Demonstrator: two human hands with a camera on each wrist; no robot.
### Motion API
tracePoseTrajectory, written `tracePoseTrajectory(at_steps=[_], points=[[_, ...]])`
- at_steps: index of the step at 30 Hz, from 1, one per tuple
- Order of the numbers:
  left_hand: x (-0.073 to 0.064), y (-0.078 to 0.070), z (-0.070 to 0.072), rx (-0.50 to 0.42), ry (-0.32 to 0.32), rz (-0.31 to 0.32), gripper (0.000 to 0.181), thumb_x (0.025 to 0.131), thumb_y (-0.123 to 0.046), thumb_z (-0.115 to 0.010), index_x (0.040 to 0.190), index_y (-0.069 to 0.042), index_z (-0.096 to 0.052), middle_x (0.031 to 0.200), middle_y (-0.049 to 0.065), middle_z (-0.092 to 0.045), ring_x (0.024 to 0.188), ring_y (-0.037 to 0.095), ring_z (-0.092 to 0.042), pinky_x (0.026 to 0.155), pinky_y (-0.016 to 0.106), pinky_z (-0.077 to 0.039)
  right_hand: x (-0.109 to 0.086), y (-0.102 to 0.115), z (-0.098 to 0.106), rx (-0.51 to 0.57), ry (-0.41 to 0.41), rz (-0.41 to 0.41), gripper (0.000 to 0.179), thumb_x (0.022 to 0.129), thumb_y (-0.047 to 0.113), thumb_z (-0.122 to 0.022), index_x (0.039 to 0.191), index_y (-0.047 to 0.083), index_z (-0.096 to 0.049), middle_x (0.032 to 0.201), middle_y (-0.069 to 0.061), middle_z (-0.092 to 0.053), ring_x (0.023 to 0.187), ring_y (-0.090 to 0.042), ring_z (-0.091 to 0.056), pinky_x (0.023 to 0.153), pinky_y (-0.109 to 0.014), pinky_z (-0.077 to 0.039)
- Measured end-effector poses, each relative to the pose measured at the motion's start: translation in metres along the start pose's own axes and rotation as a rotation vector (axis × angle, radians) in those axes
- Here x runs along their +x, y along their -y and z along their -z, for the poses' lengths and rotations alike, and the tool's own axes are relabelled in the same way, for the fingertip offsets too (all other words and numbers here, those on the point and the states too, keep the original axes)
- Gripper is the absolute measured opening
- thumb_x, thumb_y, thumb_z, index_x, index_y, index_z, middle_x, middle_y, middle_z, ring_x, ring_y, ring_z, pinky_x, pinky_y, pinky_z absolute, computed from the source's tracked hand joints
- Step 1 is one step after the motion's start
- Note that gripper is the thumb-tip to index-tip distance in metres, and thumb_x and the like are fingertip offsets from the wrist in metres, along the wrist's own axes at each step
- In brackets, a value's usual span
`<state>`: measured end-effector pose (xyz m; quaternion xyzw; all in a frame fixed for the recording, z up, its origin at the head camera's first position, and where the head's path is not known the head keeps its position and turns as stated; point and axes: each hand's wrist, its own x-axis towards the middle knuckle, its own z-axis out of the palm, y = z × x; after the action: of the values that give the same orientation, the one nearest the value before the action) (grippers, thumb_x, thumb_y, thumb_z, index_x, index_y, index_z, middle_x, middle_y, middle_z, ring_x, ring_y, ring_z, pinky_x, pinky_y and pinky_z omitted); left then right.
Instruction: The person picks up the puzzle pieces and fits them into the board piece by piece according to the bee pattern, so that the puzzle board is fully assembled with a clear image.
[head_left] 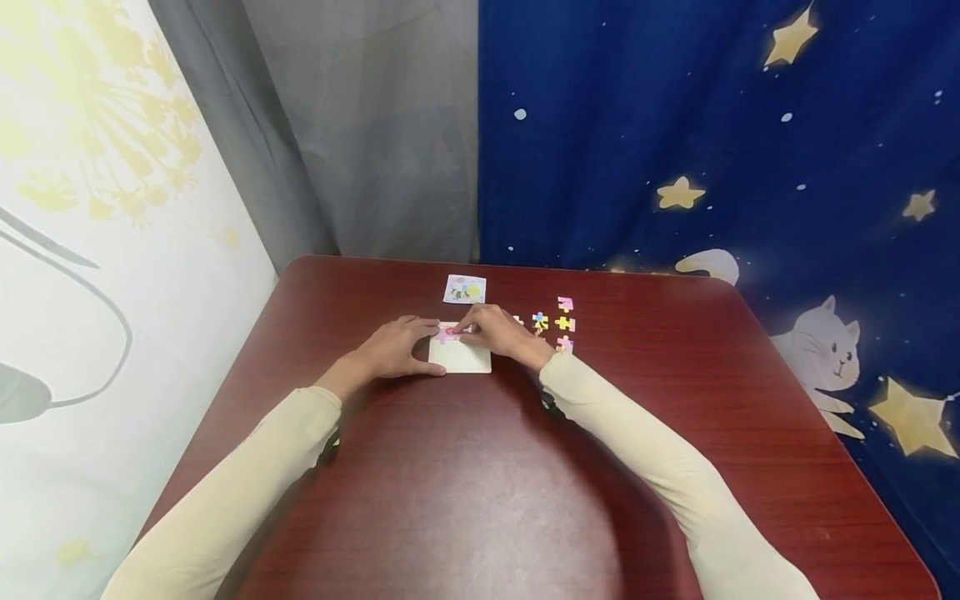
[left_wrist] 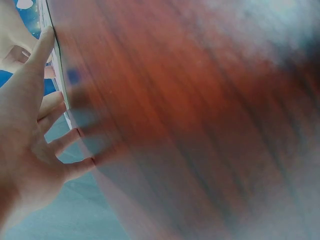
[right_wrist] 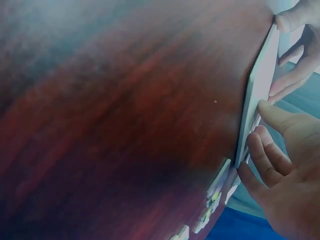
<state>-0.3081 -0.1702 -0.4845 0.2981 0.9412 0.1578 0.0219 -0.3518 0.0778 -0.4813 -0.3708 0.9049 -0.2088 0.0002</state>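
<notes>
A pale square puzzle board [head_left: 467, 360] lies on the table, with pink puzzle pieces [head_left: 444, 334] along its far side. My left hand [head_left: 392, 348] rests at the board's left side, its thumb at the near corner and fingers spread toward the far corner. In the left wrist view several of its straight fingertips [left_wrist: 89, 163] touch down along the table. My right hand [head_left: 497, 330] reaches over the board's far right part, thumb and fingertips bent down on a puzzle piece with red on it [head_left: 451, 331]. The right hand covers part of that piece.
Several loose puzzle pieces [head_left: 565, 323] lie right of the board, some partly behind the right hand. Beyond the board is a picture card [head_left: 464, 289] with a bee. The dark red table [head_left: 442, 475] ends at grey and blue curtains [head_left: 585, 167].
</notes>
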Motion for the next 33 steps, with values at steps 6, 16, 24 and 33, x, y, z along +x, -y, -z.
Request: tracePoseTrajectory(at_steps=[6, 16, 24, 33], points=[[0.001, 0.001, 0.0, 0.004, -0.003, 0.002, 0.094, 0.081, -0.069, -0.077, 0.148, -0.006, -0.058, 0.157, 0.009, -0.051, 0.144, 0.035, -0.044, 0.115, 0.057, -0.038, -0.002, -0.002, -0.003, 0.033, -0.034, -0.013, 0.019, 0.097, 0.017, -0.076, 0.115, 0.014, -0.081, 0.108, -0.003, -0.074, 0.096, -0.015, -0.068, 0.083, -0.03, -0.055], [0.001, 0.001, 0.001, 0.0, 0.003, 0.012, 0.095, 0.08, -0.07, -0.077, 0.148, -0.007, -0.058, 0.157, 0.009, -0.05, 0.145, 0.035, -0.043, 0.114, 0.059, -0.038, -0.004, -0.002, 0.003, 0.1, 0.007, -0.032, 0.024, 0.096, 0.014, -0.077, 0.119, 0.011, -0.079, 0.112, -0.005, -0.074, 0.1, -0.021, -0.068, 0.087, -0.031, -0.055], [0.001, -0.001, 0.001, 0.001, 0.005, 0.012, 0.095, 0.08, -0.07, -0.078, 0.149, -0.007, -0.058, 0.157, 0.009, -0.05, 0.144, 0.035, -0.044, 0.115, 0.058, -0.038, -0.005, -0.006, 0.008, 0.099, -0.009, 0.0, 0.026, 0.094, 0.012, -0.079, 0.12, 0.007, -0.077, 0.115, -0.007, -0.076, 0.102, -0.021, -0.07, 0.091, -0.032, -0.056], [-0.002, -0.002, 0.0, -0.001, -0.003, 0.021, 0.093, 0.081, -0.068, -0.079, 0.148, -0.007, -0.058, 0.157, 0.01, -0.051, 0.144, 0.035, -0.044, 0.115, 0.057, -0.037, -0.012, -0.017, 0.023, 0.103, -0.037, -0.044, 0.029, 0.094, 0.012, -0.079, 0.122, 0.006, -0.076, 0.114, -0.011, -0.074, 0.104, -0.023, -0.069, 0.094, -0.038, -0.056]])
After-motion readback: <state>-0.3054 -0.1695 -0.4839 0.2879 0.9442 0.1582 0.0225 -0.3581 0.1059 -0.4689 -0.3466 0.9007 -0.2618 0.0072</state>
